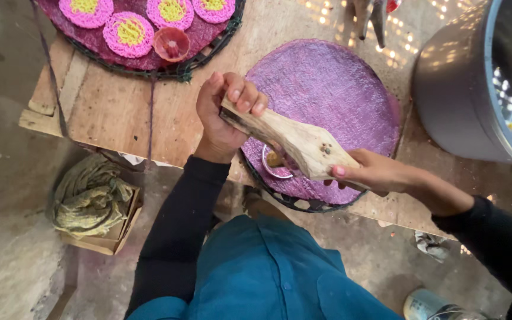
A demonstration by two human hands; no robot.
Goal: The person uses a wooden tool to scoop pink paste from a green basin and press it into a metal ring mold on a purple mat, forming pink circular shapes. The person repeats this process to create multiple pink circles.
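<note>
My left hand (223,115) grips one end of a wooden press (294,142), fingers curled over its handle. My right hand (371,173) holds the wider end of the same tool. The press hangs over the near edge of a round purple woven tray (339,89). A small metal cylinder (274,161) with yellow dough inside shows under the press. Both hands wear black sleeves.
A second purple tray (99,44) at the top left carries several pink and yellow coiled discs and a small orange cup (171,44). A large metal pot (475,89) stands at the right. A cardboard box with a greenish cloth (90,198) sits on the floor left. The wooden table (114,109) bears the trays.
</note>
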